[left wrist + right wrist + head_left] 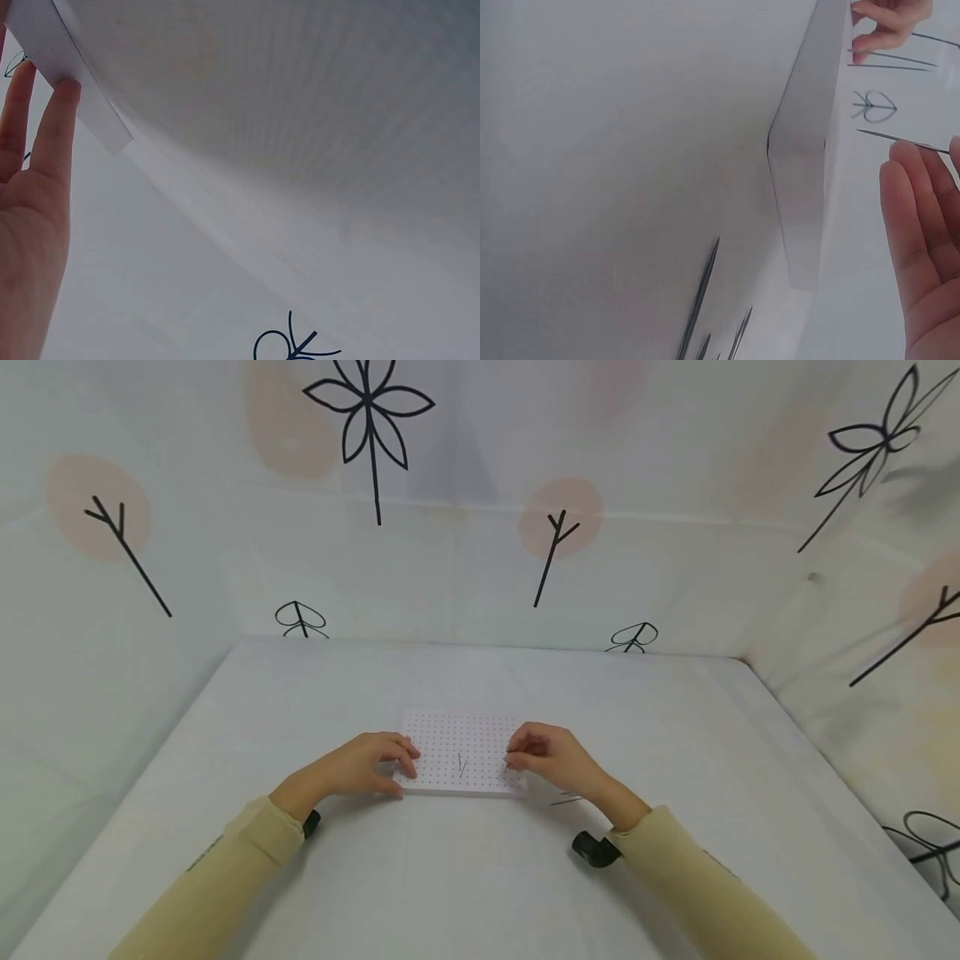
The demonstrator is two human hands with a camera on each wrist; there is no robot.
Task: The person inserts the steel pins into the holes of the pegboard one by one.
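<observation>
A white board point(465, 727) dotted with small holes lies flat on the table. Its left edge is gripped by my left hand point(367, 764), fingers over the top and thumb at the near corner. In the left wrist view fingertips press the board's side point(97, 112). Two thin dark needles point(462, 766) stand up from the board. Over its right edge, my right hand point(551, 756) pinches another needle point(885, 136) between thumb and fingertips, point outward over the board in the right wrist view.
Several loose needles point(567, 800) lie on the table beside the board, under my right wrist; they show larger as dark pointed needles point(700, 300) in the right wrist view. White cloth point(450, 877) covers the table. A patterned curtain point(450, 568) rises behind and at both sides.
</observation>
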